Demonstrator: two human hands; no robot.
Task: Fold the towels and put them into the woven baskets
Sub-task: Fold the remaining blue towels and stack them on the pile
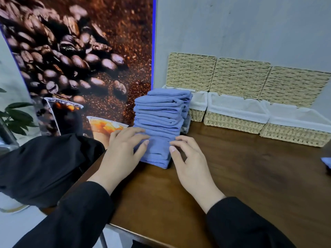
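Observation:
A tall stack of folded blue towels (pixel 161 120) stands on the brown wooden table (pixel 250 176), left of centre. My left hand (pixel 123 153) lies with straight fingers against the stack's lower left side. My right hand (pixel 189 163) touches the stack's lower right side with relaxed, spread fingers. Three woven baskets with white liners and raised lids stand along the grey wall: a left basket (pixel 197 111) partly hidden behind the stack, a middle basket (pixel 234 120) and a right basket (pixel 295 133). The two visible interiors hold no towels.
A coffee-bean poster board (pixel 80 59) stands upright at the table's left. A black garment (pixel 44 167) lies beside the table's left edge. A bit of blue cloth (pixel 326 161) shows at the far right edge. A green plant (pixel 14 115) is at far left.

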